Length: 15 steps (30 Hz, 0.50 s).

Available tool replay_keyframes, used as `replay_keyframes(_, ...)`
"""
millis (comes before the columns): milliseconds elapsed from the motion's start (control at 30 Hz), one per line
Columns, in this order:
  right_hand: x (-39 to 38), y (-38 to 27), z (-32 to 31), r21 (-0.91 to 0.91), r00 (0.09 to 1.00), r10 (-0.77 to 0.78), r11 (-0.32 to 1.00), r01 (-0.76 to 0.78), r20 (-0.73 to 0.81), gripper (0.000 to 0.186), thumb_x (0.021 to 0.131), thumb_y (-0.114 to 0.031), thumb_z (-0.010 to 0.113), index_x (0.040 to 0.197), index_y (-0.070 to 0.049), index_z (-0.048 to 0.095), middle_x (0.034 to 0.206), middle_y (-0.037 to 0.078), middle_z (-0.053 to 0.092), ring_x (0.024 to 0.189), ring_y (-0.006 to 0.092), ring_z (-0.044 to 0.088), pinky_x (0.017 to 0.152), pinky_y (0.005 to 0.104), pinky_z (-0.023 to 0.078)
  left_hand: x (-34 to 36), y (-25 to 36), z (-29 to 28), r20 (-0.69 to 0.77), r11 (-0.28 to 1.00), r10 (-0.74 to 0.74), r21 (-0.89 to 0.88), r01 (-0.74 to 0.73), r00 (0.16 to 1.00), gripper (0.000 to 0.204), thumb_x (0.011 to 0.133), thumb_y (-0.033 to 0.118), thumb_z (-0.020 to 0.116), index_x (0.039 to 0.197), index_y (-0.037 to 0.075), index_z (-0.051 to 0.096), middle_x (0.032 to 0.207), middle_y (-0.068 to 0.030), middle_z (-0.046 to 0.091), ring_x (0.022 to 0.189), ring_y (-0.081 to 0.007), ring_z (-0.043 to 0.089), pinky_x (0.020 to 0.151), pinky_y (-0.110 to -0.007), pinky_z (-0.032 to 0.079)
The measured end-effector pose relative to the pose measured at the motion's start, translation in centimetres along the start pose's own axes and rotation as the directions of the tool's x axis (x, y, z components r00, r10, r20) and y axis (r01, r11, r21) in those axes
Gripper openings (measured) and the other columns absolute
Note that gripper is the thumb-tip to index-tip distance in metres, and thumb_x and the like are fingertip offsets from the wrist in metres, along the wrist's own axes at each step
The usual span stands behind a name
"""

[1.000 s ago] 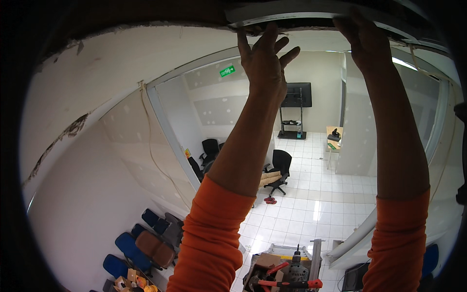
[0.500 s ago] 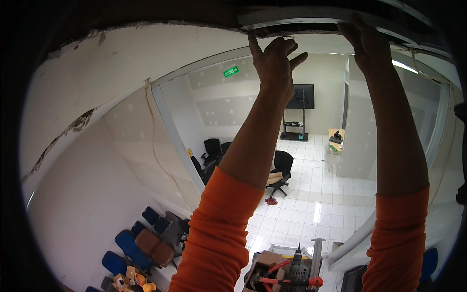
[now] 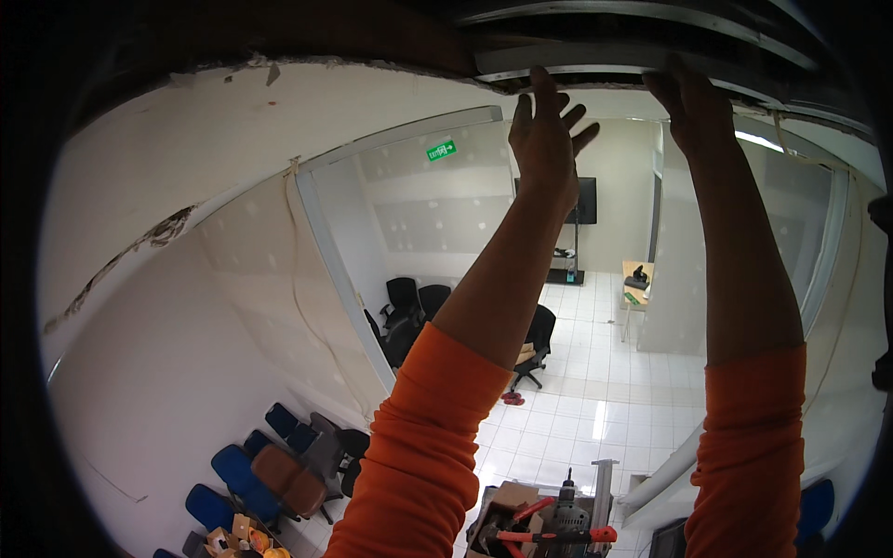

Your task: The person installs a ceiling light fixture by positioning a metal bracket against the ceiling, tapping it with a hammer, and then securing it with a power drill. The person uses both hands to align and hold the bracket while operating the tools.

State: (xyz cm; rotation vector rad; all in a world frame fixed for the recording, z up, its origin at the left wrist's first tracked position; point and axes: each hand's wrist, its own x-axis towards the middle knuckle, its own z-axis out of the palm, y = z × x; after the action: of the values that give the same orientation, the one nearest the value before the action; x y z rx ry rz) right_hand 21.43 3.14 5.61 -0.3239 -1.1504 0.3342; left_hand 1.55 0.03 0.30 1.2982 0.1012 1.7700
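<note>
Overhead, a long grey metal channel [image 3: 595, 61] runs along the broken edge of the ceiling opening. Both my arms, in orange sleeves, reach up to it. My left hand [image 3: 547, 139] is open, its fingers spread, with a raised fingertip against the channel's lower edge. Farther right, my right hand [image 3: 696, 104] grips the channel, thumb apart from the fingers; the fingertips are dark against it. Another metal strip [image 3: 642, 11] lies higher up inside the dark opening.
Below me are a drill [image 3: 569, 511] and a red-handled hammer [image 3: 558, 536] beside an open cardboard box [image 3: 507, 510]. Office chairs [image 3: 290, 470] line the left wall. Loose cable [image 3: 296, 242] hangs by the door frame [image 3: 349, 279]. A screen on a stand [image 3: 584, 200] stands farther off.
My left hand has shifted right along the channel, its fingers fanning wider. The right hand stays at the channel. The whole view has shifted slightly, the channel now sitting lower in it.
</note>
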Motion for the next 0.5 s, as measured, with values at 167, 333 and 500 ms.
replay_keyframes(167,0.5,0.4,-0.2,-0.221,0.936,-0.334,0.91,0.351,0.111,0.029,0.097,-0.018,0.067,0.121,-0.003,0.061,0.11,0.016,0.071,0.102,0.0259,0.07,0.093,0.0346,0.058,2.7,0.9,1.1,-0.127,0.986,0.068,-0.14,-0.086,0.99,0.066,0.105,0.05,0.044,0.138,-0.007,0.039,0.125,-0.0237,0.058,0.117,-0.0326,0.06,0.1,-0.047,0.057)
replay_keyframes(333,0.3,0.4,-2.7,-0.863,0.856,-0.307,0.16,0.478,0.417,0.054,0.099,-0.05,0.058,0.128,-0.005,0.062,0.124,0.019,0.067,0.117,0.0352,0.063,0.103,0.0434,0.049,3.6,0.2,1.0,-0.078,0.972,0.157,-0.167,-0.168,0.985,0.045,0.107,0.041,0.044,0.11,-0.004,0.049,0.092,-0.0163,0.066,0.088,-0.0267,0.068,0.093,-0.048,0.061)
replay_keyframes(500,-0.3,0.8,-2.0,-0.812,0.825,-0.415,0.273,0.515,0.384,0.048,0.099,-0.042,0.062,0.13,-0.006,0.061,0.124,0.02,0.066,0.116,0.0354,0.064,0.1,0.0435,0.051,3.2,0.9,1.8,-0.246,0.98,0.011,-0.192,-0.06,0.969,0.038,0.102,0.035,0.048,0.091,0.0,0.058,0.084,-0.0133,0.063,0.081,-0.0224,0.067,0.089,-0.044,0.06)
